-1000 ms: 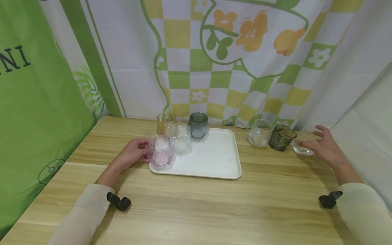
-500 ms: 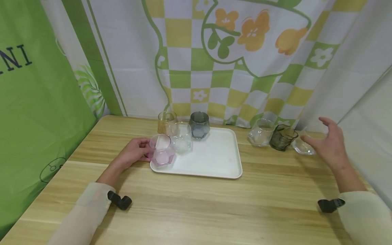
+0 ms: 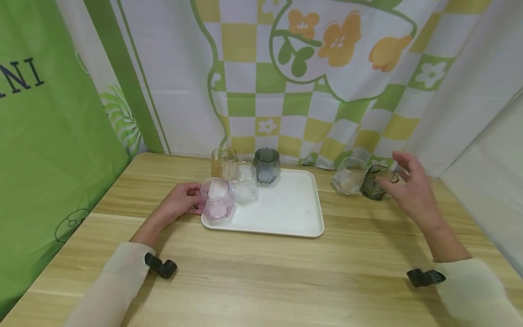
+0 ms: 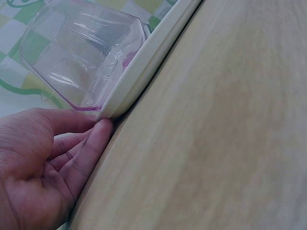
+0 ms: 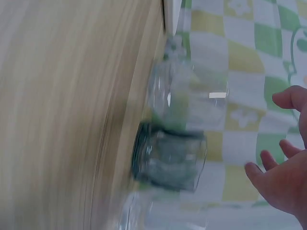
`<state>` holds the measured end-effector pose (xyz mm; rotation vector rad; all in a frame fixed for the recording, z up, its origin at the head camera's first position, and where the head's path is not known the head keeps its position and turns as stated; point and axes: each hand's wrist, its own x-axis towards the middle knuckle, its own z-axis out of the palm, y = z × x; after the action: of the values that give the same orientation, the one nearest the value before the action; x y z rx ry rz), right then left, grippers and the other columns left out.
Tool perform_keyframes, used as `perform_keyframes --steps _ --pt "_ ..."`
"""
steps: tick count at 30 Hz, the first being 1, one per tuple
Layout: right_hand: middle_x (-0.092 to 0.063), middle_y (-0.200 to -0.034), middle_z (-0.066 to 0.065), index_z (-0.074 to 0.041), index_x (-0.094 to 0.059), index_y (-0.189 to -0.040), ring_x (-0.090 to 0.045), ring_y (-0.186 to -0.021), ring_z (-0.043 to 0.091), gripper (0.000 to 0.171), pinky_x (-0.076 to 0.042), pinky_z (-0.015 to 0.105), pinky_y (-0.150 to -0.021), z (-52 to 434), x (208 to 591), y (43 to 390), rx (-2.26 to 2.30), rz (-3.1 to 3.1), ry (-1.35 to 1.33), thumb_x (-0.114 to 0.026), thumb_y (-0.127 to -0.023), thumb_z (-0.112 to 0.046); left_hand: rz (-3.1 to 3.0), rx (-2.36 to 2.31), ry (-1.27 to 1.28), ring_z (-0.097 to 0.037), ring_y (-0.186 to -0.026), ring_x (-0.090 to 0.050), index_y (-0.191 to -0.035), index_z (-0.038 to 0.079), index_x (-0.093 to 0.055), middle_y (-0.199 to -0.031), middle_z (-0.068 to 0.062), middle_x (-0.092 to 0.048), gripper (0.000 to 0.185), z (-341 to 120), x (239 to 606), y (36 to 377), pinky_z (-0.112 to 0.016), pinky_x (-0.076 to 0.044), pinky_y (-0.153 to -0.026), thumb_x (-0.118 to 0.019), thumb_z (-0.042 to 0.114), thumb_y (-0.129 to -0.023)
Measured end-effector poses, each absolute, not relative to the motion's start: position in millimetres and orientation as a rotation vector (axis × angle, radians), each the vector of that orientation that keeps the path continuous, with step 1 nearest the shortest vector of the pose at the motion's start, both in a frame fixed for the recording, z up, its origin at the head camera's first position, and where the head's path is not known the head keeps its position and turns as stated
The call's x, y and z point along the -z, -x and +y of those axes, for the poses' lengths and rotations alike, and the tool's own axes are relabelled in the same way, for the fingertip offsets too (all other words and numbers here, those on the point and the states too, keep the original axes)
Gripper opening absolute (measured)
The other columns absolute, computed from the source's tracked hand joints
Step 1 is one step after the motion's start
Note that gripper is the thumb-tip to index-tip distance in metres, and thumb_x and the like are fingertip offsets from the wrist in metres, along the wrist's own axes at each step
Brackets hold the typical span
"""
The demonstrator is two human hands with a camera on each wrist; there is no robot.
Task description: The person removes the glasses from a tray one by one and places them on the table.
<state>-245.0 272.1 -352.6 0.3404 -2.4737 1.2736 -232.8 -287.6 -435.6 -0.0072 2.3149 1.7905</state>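
My left hand (image 3: 180, 200) is at the left edge of the white tray (image 3: 282, 213); in the left wrist view its thumb and a finger pinch the tray's rim (image 4: 139, 72). Right beside these fingertips stands a pink-tinted glass (image 3: 217, 202) on the tray. My right hand (image 3: 412, 190) hangs in the air over the right-hand glasses, fingers apart and holding nothing. Below it is a dark grey-green wavy glass (image 5: 170, 155), between a clear glass (image 3: 349, 177) and another clear glass (image 5: 163, 213), which the hand hides in the head view.
On the tray's left part also stand an amber glass (image 3: 222, 161), a clear glass (image 3: 244, 186) and a smoky grey glass (image 3: 266, 167). The wooden table (image 3: 278, 281) extends in front. A patterned curtain (image 3: 282, 104) hangs right behind the glasses.
My right hand has come away from the rightmost clear glass and moved left, over the dark wavy glass. The left hand and the tray have stayed in place.
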Motion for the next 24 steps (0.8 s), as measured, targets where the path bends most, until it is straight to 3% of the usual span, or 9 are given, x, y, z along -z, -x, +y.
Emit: perform_keyframes --steps 5,11,13,16,19,24 --pt "-0.036 -0.152 0.025 0.004 -0.032 -0.154 -0.036 -0.136 0.043 0.074 -0.04 0.003 -0.095 249 356 244 -1.241 -2.505 -0.435 -0.074 -0.094 -0.002 2.312 -1.8 0.0 -0.015 -0.079 -0.064 -0.139 -0.013 -0.049 -0.102 -0.016 -0.062 0.041 -288 436 232 -0.027 -0.063 -0.069 -0.057 -0.005 -0.099" --pt "-0.039 -0.15 0.024 0.006 -0.034 -0.151 -0.045 -0.129 0.043 0.072 -0.046 0.009 -0.091 223 363 249 -1.35 -2.472 -0.52 -0.074 -0.091 0.002 2.315 -1.797 0.008 -0.014 -0.078 -0.063 -0.138 -0.013 -0.049 -0.101 -0.015 -0.062 0.041 -288 437 232 -0.026 -0.063 -0.068 -0.056 -0.004 -0.099" --pt "-0.038 -0.151 0.024 0.006 -0.033 -0.152 -0.045 -0.13 0.043 0.072 -0.048 0.018 -0.097 211 365 250 -1.419 -2.472 -0.541 -0.073 -0.091 0.001 2.314 -1.8 0.01 -0.014 -0.078 -0.063 -0.139 -0.013 -0.049 -0.1 -0.014 -0.062 0.041 -289 437 232 -0.026 -0.063 -0.067 -0.057 -0.004 -0.099" --pt "-0.036 -0.153 0.024 0.007 -0.031 -0.152 -0.042 -0.135 0.044 0.073 -0.046 0.04 -0.108 193 368 251 -1.514 -2.484 -0.571 -0.071 -0.092 0.0 2.311 -1.8 0.005 -0.015 -0.078 -0.063 -0.139 -0.013 -0.049 -0.099 -0.014 -0.063 0.042 -289 437 232 -0.026 -0.063 -0.068 -0.057 -0.004 -0.099" --pt "-0.033 -0.156 0.025 0.007 -0.027 -0.154 -0.038 -0.139 0.045 0.075 -0.04 0.06 -0.11 176 371 254 -1.583 -2.515 -0.593 -0.071 -0.093 -0.003 2.307 -1.801 -0.004 -0.015 -0.079 -0.063 -0.138 -0.014 -0.049 -0.1 -0.015 -0.063 0.04 -287 436 232 -0.027 -0.063 -0.068 -0.056 -0.004 -0.1" --pt "-0.028 -0.159 0.024 0.001 -0.025 -0.157 -0.038 -0.14 0.046 0.079 -0.043 0.058 -0.11 154 376 266 -1.633 -2.601 -0.609 -0.074 -0.096 -0.01 2.301 -1.814 -0.014 -0.014 -0.078 -0.064 -0.136 -0.014 -0.05 -0.1 -0.014 -0.063 0.037 -287 435 232 -0.027 -0.063 -0.068 -0.055 -0.006 -0.1"
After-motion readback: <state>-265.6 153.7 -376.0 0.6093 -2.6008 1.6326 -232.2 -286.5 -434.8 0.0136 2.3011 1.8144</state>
